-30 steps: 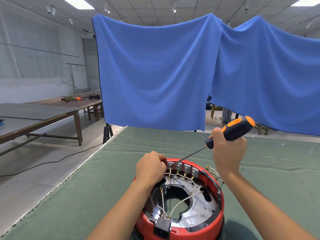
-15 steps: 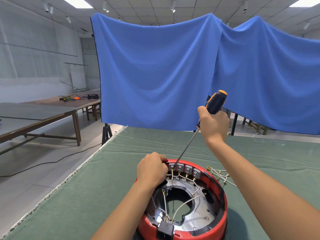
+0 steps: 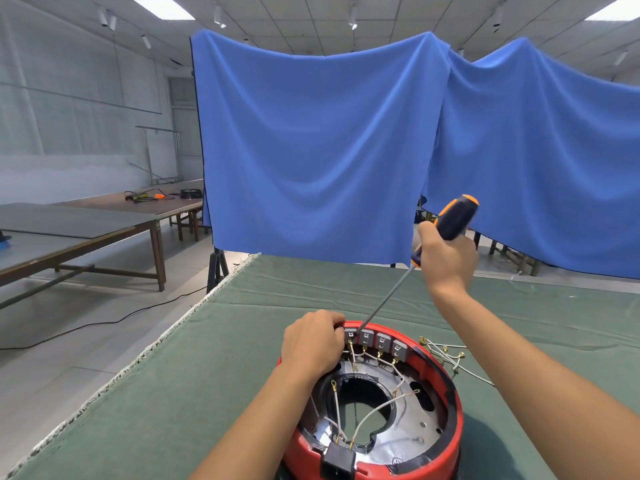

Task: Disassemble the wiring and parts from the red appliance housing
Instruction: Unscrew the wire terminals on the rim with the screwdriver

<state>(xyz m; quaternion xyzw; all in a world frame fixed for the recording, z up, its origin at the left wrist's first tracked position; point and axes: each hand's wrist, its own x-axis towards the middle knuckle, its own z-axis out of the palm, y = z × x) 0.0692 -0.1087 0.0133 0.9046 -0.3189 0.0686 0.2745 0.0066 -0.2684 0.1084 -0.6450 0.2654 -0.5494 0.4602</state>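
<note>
The round red appliance housing (image 3: 450, 403) lies open side up on the green table cover, showing a metal plate, white wires (image 3: 370, 415) and a row of grey terminal blocks (image 3: 375, 339) at its far rim. My left hand (image 3: 311, 342) grips the housing's far left rim beside the blocks. My right hand (image 3: 446, 252) holds a black and orange screwdriver (image 3: 453, 218) raised above the table. Its shaft slants down and its tip sits at the leftmost terminal block.
A bundle of loose white wires with brass lugs (image 3: 446, 356) lies on the green cover (image 3: 207, 393) right of the housing. Blue cloth (image 3: 329, 150) hangs behind the table. Wooden tables (image 3: 86, 223) and a floor cable (image 3: 104, 320) are at left.
My right hand lifted the screwdriver from a flat angle to a steep one, then settled slightly lower and rightward. The tip stays at the leftmost terminal block. My left hand keeps its grip.
</note>
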